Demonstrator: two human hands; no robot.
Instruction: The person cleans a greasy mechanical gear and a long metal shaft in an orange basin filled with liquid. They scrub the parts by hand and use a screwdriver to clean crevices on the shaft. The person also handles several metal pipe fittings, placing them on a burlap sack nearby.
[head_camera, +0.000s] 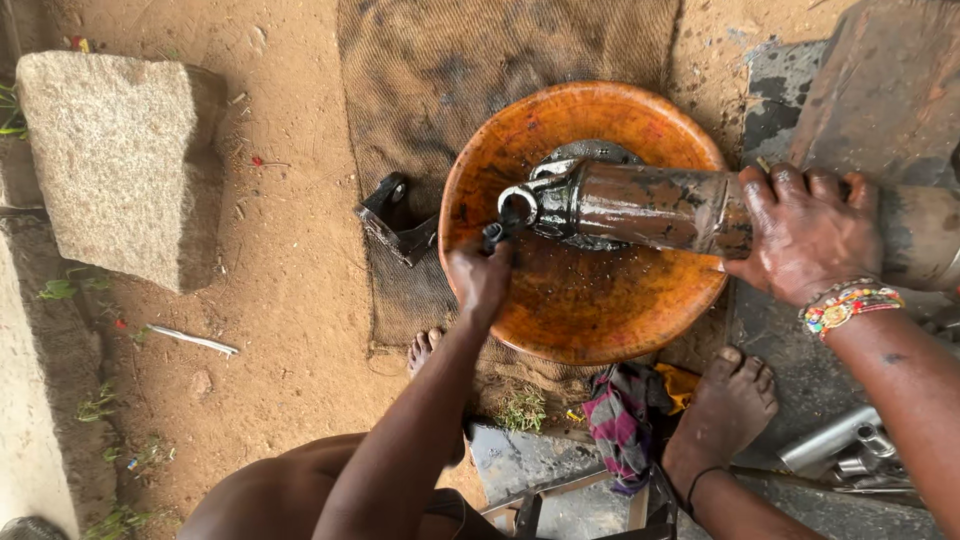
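I'm losing the metal cylinder (650, 205) off the right edge — my right hand (808, 232) is covering its middle, and my left hand (480, 280) is hiding whatever small dark part it's pinching.

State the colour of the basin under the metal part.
Orange-brown basin, seen in the head view.

Outdoor repair yard, dirt ground (290, 290), oily metal parts (850, 445)

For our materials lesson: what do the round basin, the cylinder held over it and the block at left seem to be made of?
Basin: probably plastic, orange, glossy and oil-stained. Cylinder: metal, dark, wet sheen, cast ring end. Block: rough grey stone, speckled like granite.
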